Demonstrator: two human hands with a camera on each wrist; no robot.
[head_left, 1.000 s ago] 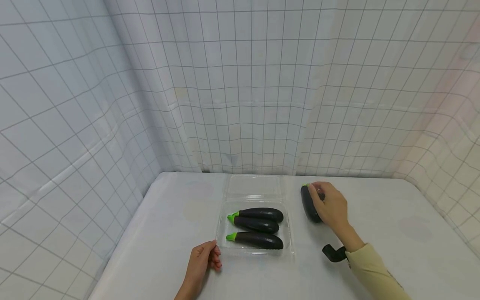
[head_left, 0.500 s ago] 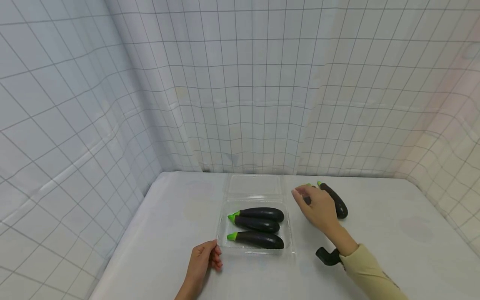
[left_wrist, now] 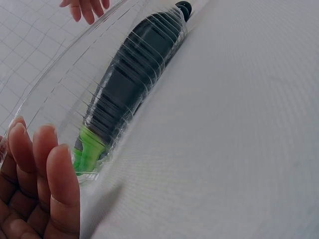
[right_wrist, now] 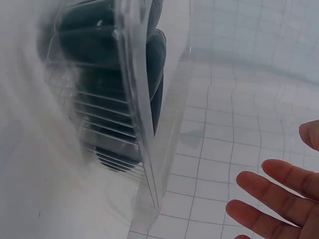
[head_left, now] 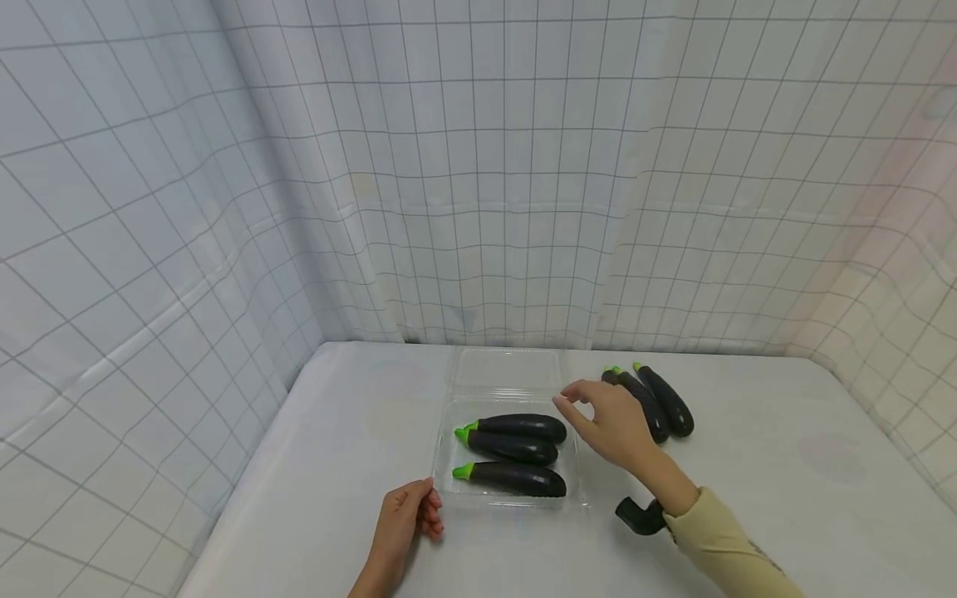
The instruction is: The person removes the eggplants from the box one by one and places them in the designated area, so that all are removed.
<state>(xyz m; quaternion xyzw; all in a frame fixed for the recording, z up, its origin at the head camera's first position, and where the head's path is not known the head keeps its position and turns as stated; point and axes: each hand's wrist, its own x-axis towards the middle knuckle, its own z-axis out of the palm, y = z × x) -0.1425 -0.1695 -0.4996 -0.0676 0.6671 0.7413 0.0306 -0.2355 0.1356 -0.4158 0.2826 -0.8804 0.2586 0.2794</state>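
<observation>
Three dark eggplants point(head_left: 512, 449) with bright green stems lie side by side in a clear plastic box point(head_left: 577, 477). At the box's front left corner, my left hand point(head_left: 407, 515) pinches the rim between thumb and index finger; in the left wrist view its other fingers point(left_wrist: 63, 174) stand beside the wall. My right hand point(head_left: 609, 419) hovers over the box's right edge, thumb and fingers apart, holding nothing. The right wrist view shows its spread fingers point(right_wrist: 269, 191) away from the box wall. Behind that hand lie more eggplants point(head_left: 665, 399), partly covered by it.
The box's clear lid point(head_left: 508, 371) is folded back flat toward the rear of the white table point(head_left: 344, 432). A white grid-patterned curtain point(head_left: 478, 208) encloses the back and sides. A black wrist camera point(head_left: 639, 517) juts out below the right wrist.
My right hand has let go of an eggplant, leaving it with the others at the right, and has moved left to the box's edge. The left hand has stayed put.
</observation>
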